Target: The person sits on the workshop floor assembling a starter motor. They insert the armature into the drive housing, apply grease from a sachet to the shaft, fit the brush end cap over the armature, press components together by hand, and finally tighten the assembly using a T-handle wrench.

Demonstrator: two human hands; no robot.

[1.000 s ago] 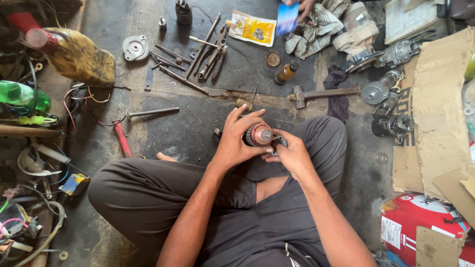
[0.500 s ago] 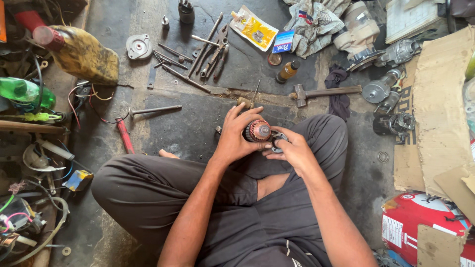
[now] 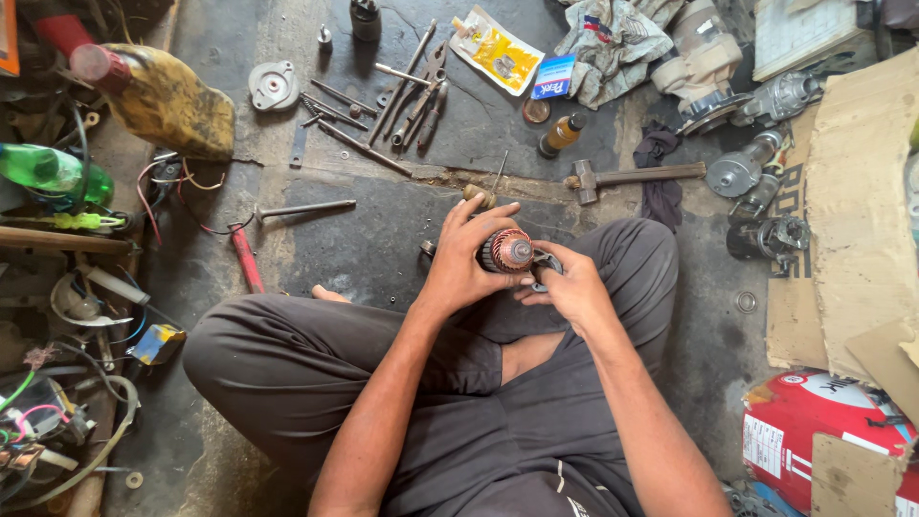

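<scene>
Motor rotor (image 3: 507,251) sits gripped in the left hand (image 3: 462,263); the right hand (image 3: 567,282) has shifted closer, pinching its near end.

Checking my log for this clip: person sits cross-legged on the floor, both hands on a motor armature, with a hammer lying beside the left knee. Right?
Not quite. The head view shows the hammer lying beyond the right knee. Both the left hand and right hand do hold the motor armature.
</scene>
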